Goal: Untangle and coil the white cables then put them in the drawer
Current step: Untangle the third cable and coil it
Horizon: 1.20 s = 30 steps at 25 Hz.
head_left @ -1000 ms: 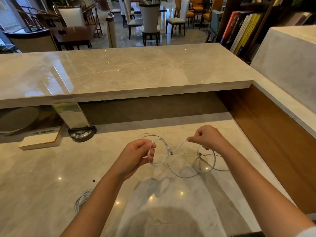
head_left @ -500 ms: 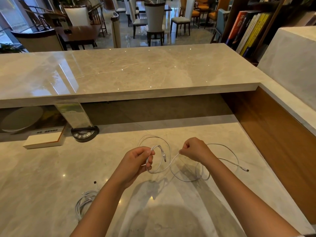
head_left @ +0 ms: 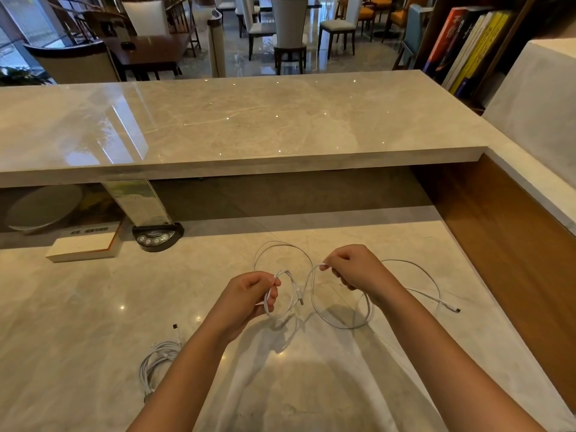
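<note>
Standing at a marble desk top (head_left: 93,307) beneath a raised marble counter (head_left: 249,126). Landmark: the black call-button base (head_left: 157,236) under the counter's edge.

Left hand (head_left: 246,299), in front of and to the right of the button base: fingers curled, thumb and forefinger pinching a small loop of white cable (head_left: 339,324), with a couple of turns hanging below the fingers and one plug end (head_left: 301,301) dangling just right of the hand.

Right hand (head_left: 353,269), farther right of the button base and level with the left hand: fingers curled in, tips pinching the same cable where it rises from a wide loop lying on the desk between the two hands. Past the wrist, more of the cable sweeping in an arc over the desk, ending in a second plug (head_left: 457,310) resting on the marble, well to the right of the button base.

Coiled white cable bundle (head_left: 157,363), lying on the desk well in front of the button base, just beside the left forearm, a plug tip poking up from it.

Upright acrylic sign (head_left: 137,201) set in the button base. White box (head_left: 84,246) just left of the base. Round pale dish (head_left: 43,207) farther left, under the counter. Books (head_left: 467,48) far right behind the counter; dining chairs (head_left: 290,29) beyond.
</note>
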Tool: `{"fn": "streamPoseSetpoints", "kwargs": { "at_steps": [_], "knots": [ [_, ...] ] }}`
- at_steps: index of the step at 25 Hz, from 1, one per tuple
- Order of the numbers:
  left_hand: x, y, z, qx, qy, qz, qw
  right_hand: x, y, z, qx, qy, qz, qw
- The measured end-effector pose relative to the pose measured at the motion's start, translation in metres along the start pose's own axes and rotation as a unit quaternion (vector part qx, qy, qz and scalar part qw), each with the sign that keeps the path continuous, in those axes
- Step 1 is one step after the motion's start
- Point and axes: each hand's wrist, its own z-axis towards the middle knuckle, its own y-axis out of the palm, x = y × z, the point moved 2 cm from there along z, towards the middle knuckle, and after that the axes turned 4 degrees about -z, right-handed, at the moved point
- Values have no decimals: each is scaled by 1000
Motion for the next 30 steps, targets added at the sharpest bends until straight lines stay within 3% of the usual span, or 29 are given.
{"fn": "streamPoseSetpoints", "kwargs": {
  "at_steps": [4,9,12,15,20,22,25,27,30],
  "knots": [
    [-8,4,3,37,0,-58,998,-15,13,-28,-40,-43,90,994],
    [-10,21,0,-4,-10,-77,997,-16,29,-27,30,-54,137,989],
    [-11,25,0,0,-9,-146,989,-14,44,-34,76,-137,23,987],
    [-12,24,1,-7,-5,-243,970,-8,62,-51,163,-244,-99,951],
    [-9,26,-4,-5,14,-288,957,4,78,-53,241,-319,-161,902],
    [-6,26,-4,9,17,-299,954,4,82,-55,206,-308,-97,924],
    [0,18,-1,14,8,-398,917,7,74,-60,67,-207,79,973],
    [5,4,1,4,15,-454,891,17,60,-59,-25,-196,45,979],
    [8,-17,4,-16,30,-468,883,37,31,-53,-150,-198,-101,963]
  ]
}}
